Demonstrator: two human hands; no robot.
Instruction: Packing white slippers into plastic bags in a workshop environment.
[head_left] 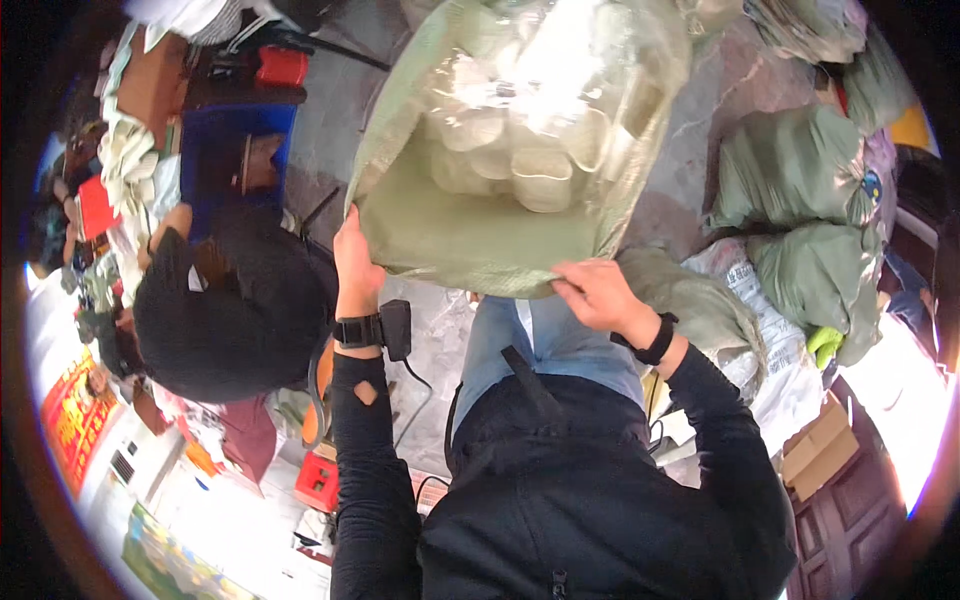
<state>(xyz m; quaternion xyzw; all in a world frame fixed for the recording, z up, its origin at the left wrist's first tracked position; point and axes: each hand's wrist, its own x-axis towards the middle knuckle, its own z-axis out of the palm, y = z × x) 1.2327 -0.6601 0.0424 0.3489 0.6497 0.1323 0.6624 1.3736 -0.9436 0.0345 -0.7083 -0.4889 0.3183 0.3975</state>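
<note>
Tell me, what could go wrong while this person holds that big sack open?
1. The sack hangs only from its rim, pinched by the left hand and right hand; a slipped grip could let it sag shut or drop.
2. The pale cups inside lie in a clear liner; if the sack tips, they might spill onto the floor.
3. Another person crouches close on the left and could be bumped.

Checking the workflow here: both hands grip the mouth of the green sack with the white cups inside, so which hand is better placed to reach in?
Probably the right hand: it pinches the near rim of the sack, over the opening. The left hand grips the side edge.
</note>
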